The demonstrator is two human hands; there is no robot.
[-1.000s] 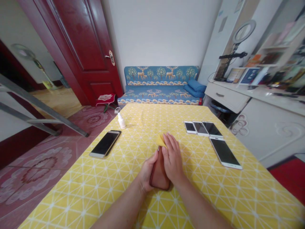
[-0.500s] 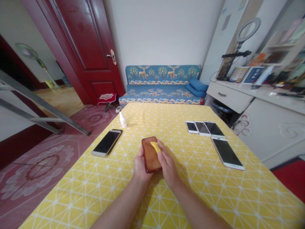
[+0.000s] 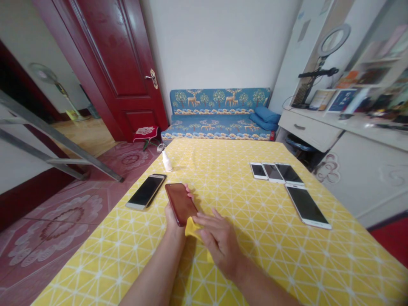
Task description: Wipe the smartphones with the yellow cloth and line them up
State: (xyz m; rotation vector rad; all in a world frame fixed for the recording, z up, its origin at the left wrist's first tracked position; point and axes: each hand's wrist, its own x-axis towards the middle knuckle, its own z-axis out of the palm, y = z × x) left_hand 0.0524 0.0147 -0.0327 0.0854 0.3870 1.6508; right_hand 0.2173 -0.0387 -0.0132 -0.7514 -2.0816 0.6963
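Observation:
A phone in a translucent reddish-brown case (image 3: 181, 204) lies tilted in my left hand (image 3: 172, 219), back side up, with fingertips curled round its far edge. My right hand (image 3: 219, 240) pinches a small yellow cloth (image 3: 192, 228) at the near right corner of the case. Part of the cloth hangs below the fingers. A dark-screened phone (image 3: 146, 192) lies on the table left of my left hand. Beyond it stands a small white bottle (image 3: 166, 161).
At the table's right lie three smaller phones, one of them a white phone (image 3: 258, 171), and a larger white phone (image 3: 308, 206). The yellow patterned tablecloth (image 3: 270, 263) covers the table. A blue sofa (image 3: 219, 114) stands behind, a white cabinet (image 3: 360, 170) at right.
My left hand has moved left with the cased phone and turned it. My right hand has slid the cloth from the case's upper right part down to its near corner.

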